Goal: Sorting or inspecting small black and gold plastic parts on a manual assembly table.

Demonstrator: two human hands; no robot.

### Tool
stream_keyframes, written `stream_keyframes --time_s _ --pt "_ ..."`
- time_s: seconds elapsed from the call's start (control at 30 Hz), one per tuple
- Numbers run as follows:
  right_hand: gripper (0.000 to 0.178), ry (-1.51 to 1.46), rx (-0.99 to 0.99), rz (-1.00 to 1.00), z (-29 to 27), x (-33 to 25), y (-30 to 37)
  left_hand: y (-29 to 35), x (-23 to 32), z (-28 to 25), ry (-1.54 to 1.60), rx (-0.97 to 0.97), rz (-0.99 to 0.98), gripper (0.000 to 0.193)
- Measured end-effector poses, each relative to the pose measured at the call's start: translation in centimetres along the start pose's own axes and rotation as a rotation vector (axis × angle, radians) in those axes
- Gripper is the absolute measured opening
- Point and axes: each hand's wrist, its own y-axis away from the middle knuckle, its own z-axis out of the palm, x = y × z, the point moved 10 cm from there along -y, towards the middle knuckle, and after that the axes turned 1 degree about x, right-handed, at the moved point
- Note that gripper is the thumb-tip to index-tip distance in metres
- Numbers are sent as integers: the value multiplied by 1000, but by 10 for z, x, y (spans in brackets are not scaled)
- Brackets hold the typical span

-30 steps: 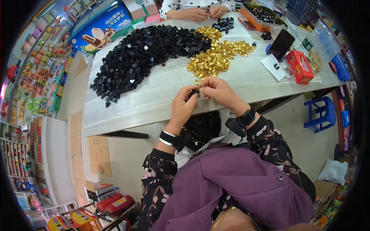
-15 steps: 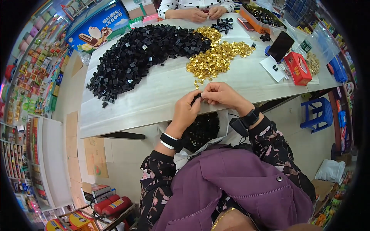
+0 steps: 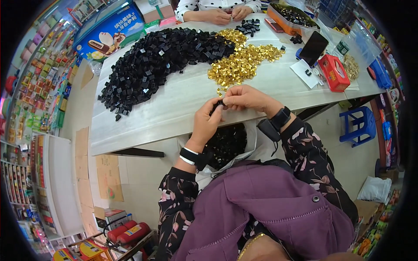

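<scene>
My left hand (image 3: 206, 121) is closed around a small black plastic piece (image 3: 218, 103) at the table's near edge. Thumb and fingers of my right hand (image 3: 247, 99) are pinched together right against that piece; whatever they hold is too small to make out. Just beyond my hands lies a heap of small gold pieces (image 3: 237, 68). A large pile of black plastic pieces (image 3: 143, 65) spreads to its left. Below my hands, under the table edge, a white sack (image 3: 251, 141) holds many black pieces (image 3: 227, 145).
Across the pale table (image 3: 130, 130), another person's hands (image 3: 228, 15) work beside a small group of black pieces (image 3: 248, 27). To the right are an orange tub (image 3: 292, 27), a phone (image 3: 313, 48) and a red box (image 3: 333, 73). A blue stool (image 3: 358, 126) stands on the floor.
Both my hands have moved slightly left and away from me, staying together at the black piece. My right hand's fingers have shifted on it. The piles look the same.
</scene>
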Motion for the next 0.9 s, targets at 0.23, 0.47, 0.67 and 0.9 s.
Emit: stream_keyframes --time_s 0.23,0.47,0.67,0.9 --pt "18 736 486 -387 -34 -30 -2 -6 -15 -8 319 24 -229 26" --pt "17 959 558 -433 -28 -42 9 -3 -10 -10 62 59 -78 31" --pt "17 987 521 -389 -27 -39 8 -2 -1 -9 156 109 -7 30" --pt "17 402 375 -350 -35 -25 3 0 0 -7 163 98 -36 29"
